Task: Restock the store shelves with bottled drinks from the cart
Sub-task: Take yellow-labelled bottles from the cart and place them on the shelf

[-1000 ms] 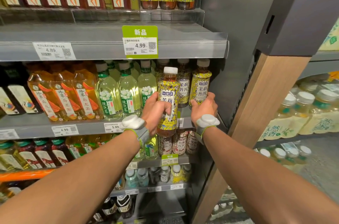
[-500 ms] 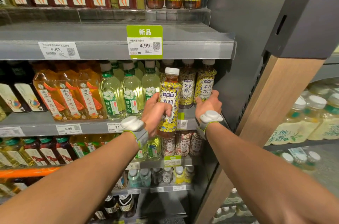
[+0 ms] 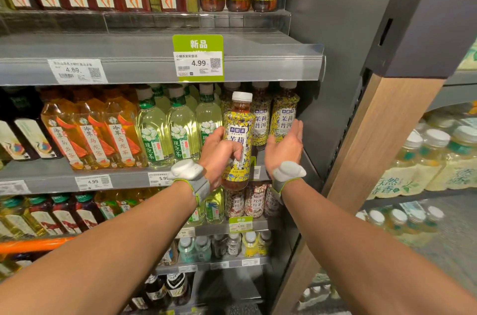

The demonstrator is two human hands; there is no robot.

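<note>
1. Tea bottle with a yellow flowered label and a white cap is held upright in the air just in front of the middle shelf. Its base hangs lower than the shelf's front edge.
2. Of the two hands, the left hand grips the bottle round its lower half, with the fingers curled over the label.
3. The right hand holds nothing. Its fingers are straight and together, and the palm is turned toward the held bottle, a little apart from it.
4. The right fingertips lie in front of the end bottle of the row; I cannot tell whether they touch it.
5. Two matching bottles stand on the middle shelf just right of the held one, near the grey side wall.
6. Pale green bottles stand to the left of these, and orange bottles stand further left.
7. A green price tag reading 4.99 hangs on the upper shelf, above the held bottle.
8. Each wrist wears a grey band with a white pod.
9. An orange bar crosses the lower left, and a wooden post rises at the right.
</note>
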